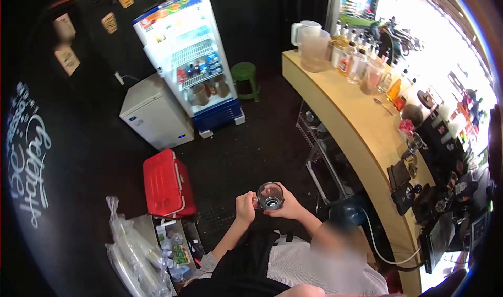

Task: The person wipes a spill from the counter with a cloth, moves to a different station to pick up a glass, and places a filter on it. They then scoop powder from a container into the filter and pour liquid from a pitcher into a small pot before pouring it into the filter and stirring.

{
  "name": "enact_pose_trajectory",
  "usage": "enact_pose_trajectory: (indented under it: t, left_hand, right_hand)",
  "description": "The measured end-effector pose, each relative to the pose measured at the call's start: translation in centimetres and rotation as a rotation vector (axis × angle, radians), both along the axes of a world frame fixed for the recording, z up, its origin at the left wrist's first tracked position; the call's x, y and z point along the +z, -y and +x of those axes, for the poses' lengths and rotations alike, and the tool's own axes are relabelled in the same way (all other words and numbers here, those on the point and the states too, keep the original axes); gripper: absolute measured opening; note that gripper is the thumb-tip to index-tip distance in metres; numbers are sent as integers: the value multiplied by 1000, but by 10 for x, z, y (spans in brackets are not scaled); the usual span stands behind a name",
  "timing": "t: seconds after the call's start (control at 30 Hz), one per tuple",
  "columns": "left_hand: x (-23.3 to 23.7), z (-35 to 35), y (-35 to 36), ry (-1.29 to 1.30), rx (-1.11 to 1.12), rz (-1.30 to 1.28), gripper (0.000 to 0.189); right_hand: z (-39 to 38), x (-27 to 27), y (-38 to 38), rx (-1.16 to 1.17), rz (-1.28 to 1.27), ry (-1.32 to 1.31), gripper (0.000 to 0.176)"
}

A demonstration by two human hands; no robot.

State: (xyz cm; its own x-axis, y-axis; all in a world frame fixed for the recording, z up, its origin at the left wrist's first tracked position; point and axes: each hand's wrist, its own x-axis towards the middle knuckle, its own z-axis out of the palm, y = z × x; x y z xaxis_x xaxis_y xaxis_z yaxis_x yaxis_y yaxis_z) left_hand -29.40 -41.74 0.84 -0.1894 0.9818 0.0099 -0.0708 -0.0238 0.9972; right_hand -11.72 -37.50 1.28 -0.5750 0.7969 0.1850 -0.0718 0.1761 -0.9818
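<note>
A clear glass mug [271, 194] is held in front of my body, and its open top faces up towards me. My left hand [245, 207] is closed round the mug's handle on the left side. From the other side, my right hand [286, 203] wraps the mug's wall, with the fingers partly hidden behind the glass. Both hands are over the dark floor [249, 155], away from the counter.
On my right curves a wooden counter [361, 120] with bottles, a pitcher [314, 50] and a spoon [383, 106]. A lit drinks fridge [196, 50], chest freezer [152, 111] and green stool [244, 74] stand ahead. A red cooler box [162, 184] and plastic-wrapped packs [131, 244] lie left.
</note>
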Motion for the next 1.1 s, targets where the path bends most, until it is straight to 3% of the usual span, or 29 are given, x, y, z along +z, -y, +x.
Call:
enact_pose_trajectory:
  t: [0.37,0.77,1.1]
  left_hand:
    - [-21,41,-147,-72,-379,2,45]
    - [-3,56,-353,-75,-681,18,47]
    - [-19,131,-449,-139,-947,84,46]
  right_hand:
    - [51,-9,-84,-330,-128,-13,77]
    - [44,-4,-228,-635,-93,-69,78]
    - [88,-7,-278,-955,-86,46,80]
